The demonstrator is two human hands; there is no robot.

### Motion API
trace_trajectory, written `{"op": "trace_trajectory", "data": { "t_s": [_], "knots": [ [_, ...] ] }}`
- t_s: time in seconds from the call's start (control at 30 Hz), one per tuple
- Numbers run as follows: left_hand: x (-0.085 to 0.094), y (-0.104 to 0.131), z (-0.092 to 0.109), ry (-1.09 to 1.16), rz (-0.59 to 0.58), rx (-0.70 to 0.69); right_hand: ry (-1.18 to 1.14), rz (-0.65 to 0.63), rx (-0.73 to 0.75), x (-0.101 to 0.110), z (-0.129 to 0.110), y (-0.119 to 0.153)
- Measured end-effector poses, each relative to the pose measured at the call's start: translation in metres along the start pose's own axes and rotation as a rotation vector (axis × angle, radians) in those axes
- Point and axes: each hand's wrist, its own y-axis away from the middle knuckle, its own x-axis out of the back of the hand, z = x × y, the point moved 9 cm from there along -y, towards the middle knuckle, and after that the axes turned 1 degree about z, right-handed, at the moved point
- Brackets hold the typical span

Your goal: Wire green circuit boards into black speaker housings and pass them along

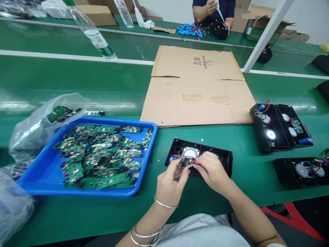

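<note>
Just above the black casing: a small circuit board (184, 162) is held up, tilted, with red wires (182, 156) beside it.
Left hand: the left hand (169, 185) pinches the board between thumb and fingers at its near left side.
Right hand: the right hand (214, 171) has its thumb and fingertips drawn close together at the board's right end; whether they grip a wire or the board's edge, I cannot tell.
Board's handling: probably very light and stiff, with fragile raised parts; best taken by its long bare edges, never by the components.
Wires' handling: thin and limp by the look of them, their joints likely weak; better held close to the end than tugged along the length.
Black casing: the black casing (226, 160) lies flat on the worktop (102, 219) under both hands; it looks rigid, perhaps smooth, and its outer rim seems the safer hold, clear of the silver speaker (190, 151).
Blue tray: to the left, the blue tray (46, 173) holds a loose heap of green boards (102, 156); edges overlap, so one could snag another.
Cardboard: beyond the casing, a flattened cardboard sheet (200, 84).
Right side: more speaker casings (264, 137) with wires and boards.
Far side: a co-worker's hands (211, 7) near blue cylinders (190, 30).
</note>
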Motion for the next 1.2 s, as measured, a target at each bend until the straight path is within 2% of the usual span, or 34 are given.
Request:
{"op": "trace_trajectory", "data": {
  "t_s": [0.1, 0.17, 0.27, 0.33, 0.4, 0.47, 0.6, 0.67, 0.77, 0.87, 0.97, 1.03, 1.1, 1.2],
  "knots": [
    [0.008, -0.001, -0.005, 0.043, 0.049, 0.088, -0.064, -0.150, -0.044, 0.005, 0.006, 0.006],
    [0.014, -0.001, -0.008, 0.081, 0.086, 0.135, -0.184, -0.207, -0.105, 0.010, 0.013, 0.012],
    [0.021, -0.001, -0.013, 0.140, 0.119, 0.169, -0.384, -0.127, -0.247, 0.021, 0.030, 0.017],
    [0.022, 0.001, -0.015, 0.181, 0.123, 0.181, -0.375, -0.040, -0.303, 0.027, 0.040, 0.014],
    [0.020, 0.003, -0.018, 0.224, 0.103, 0.207, -0.217, 0.022, -0.288, 0.031, 0.043, 0.004],
    [0.015, 0.006, -0.020, 0.263, 0.061, 0.243, 0.044, 0.032, -0.248, 0.031, 0.042, -0.012],
    [0.008, 0.010, -0.016, 0.295, -0.006, 0.267, 0.484, -0.143, -0.219, 0.010, 0.043, -0.039],
    [0.006, 0.010, -0.013, 0.291, -0.026, 0.261, 0.583, -0.201, -0.216, 0.004, 0.045, -0.044],
    [0.004, 0.010, -0.014, 0.283, -0.054, 0.285, 0.620, -0.165, -0.241, 0.009, 0.048, -0.036],
    [-0.003, 0.013, -0.019, 0.334, -0.106, 0.383, 0.527, -0.017, -0.262, 0.024, 0.047, -0.013],
    [-0.015, 0.017, -0.024, 0.390, -0.176, 0.501, 0.323, 0.190, -0.297, 0.041, 0.043, 0.016],
    [-0.026, 0.017, -0.026, 0.411, -0.218, 0.541, 0.176, 0.277, -0.304, 0.049, 0.040, 0.031],
    [-0.033, 0.013, -0.028, 0.430, -0.222, 0.536, 0.039, 0.268, -0.243, 0.051, 0.032, 0.037],
    [-0.038, 0.002, -0.027, 0.464, -0.169, 0.463, -0.101, 0.108, -0.066, 0.040, 0.015, 0.034]
  ]
}}
